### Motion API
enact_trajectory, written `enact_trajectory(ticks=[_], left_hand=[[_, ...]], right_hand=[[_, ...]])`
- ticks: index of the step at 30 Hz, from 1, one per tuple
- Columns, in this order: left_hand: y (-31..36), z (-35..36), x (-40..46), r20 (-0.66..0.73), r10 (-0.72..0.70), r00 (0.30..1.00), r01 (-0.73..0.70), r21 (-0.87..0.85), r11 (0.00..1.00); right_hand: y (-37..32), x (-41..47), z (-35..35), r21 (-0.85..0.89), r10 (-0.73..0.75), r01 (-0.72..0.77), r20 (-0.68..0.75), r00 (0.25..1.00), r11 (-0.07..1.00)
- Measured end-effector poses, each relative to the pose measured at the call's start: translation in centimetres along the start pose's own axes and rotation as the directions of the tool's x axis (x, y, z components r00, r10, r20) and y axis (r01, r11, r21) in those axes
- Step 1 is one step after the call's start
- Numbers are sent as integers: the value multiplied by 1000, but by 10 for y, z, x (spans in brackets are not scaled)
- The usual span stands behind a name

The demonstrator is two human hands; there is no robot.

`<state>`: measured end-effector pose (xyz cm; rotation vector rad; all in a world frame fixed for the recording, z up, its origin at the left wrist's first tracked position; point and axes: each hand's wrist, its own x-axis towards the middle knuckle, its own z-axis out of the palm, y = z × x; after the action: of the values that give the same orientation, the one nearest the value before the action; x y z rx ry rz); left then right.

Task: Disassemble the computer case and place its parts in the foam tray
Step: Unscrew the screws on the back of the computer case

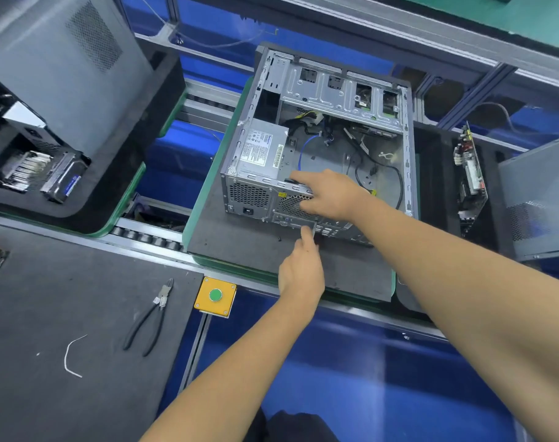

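Steel computer case (pixel 316 138), rigid, sharp-edged: my right hand (pixel 329 194) braces its rear rim, fingers extended; my left hand (pixel 300 266) apparently pinches the thin, springy I/O shield (pixel 292 222) below.

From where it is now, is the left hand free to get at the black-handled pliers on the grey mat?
Probably yes: the black-handled pliers lie uncovered on the grey mat, but the left hand must first release the I/O plate.

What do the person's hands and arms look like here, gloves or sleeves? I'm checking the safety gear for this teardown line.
Neither the left hand nor the right hand wears a glove. Both forearms are uncovered as far as the frame shows: no sleeves, watch, wrist strap or rings are visible.
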<state>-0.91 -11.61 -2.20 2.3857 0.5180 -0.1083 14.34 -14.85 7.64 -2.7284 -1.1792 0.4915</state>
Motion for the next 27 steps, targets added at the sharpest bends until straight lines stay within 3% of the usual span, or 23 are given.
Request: enact_trajectory(ticks=[3, 5, 7, 9, 14, 17, 20, 24, 27], left_hand=[[-1, 3, 1, -52, -19, 998, 13, -109, 994], [-6, 6, 4, -67, -32, 997, 8, -329, 944], [-10, 6, 8, 21, -56, 998, 57, -615, 787], [-13, 3, 12, 180, -82, 980, 194, -797, 572], [-19, -5, 21, 481, -26, 877, 479, -867, 138], [-19, -5, 20, 550, 59, 833, 553, -830, -76], [-22, -6, 21, 559, 94, 824, 566, -818, -102], [-26, -11, 17, 546, 59, 836, 542, -837, 77], [-32, -15, 14, 496, 133, 858, 488, -868, 91]], right_hand=[[0, 0, 0, 6, 2, -2, -1, 1000, 1000], [1, 1, 0, 2, 0, 0, 3, 1000, 1000], [1, 2, 0, -8, -2, 2, 6, 1000, 1000], [2, 2, 1, -7, -1, 1, 3, 1000, 1000], [6, 4, 4, -14, -15, 15, -15, 1000, 1000], [6, 4, 5, -16, -17, 17, -15, 1000, 1000], [6, 4, 4, -10, -22, 21, -16, 1000, 1000], [7, 4, 5, -20, -26, 26, -19, 999, 999], [8, 5, 6, -23, -34, 34, -16, 999, 999]])
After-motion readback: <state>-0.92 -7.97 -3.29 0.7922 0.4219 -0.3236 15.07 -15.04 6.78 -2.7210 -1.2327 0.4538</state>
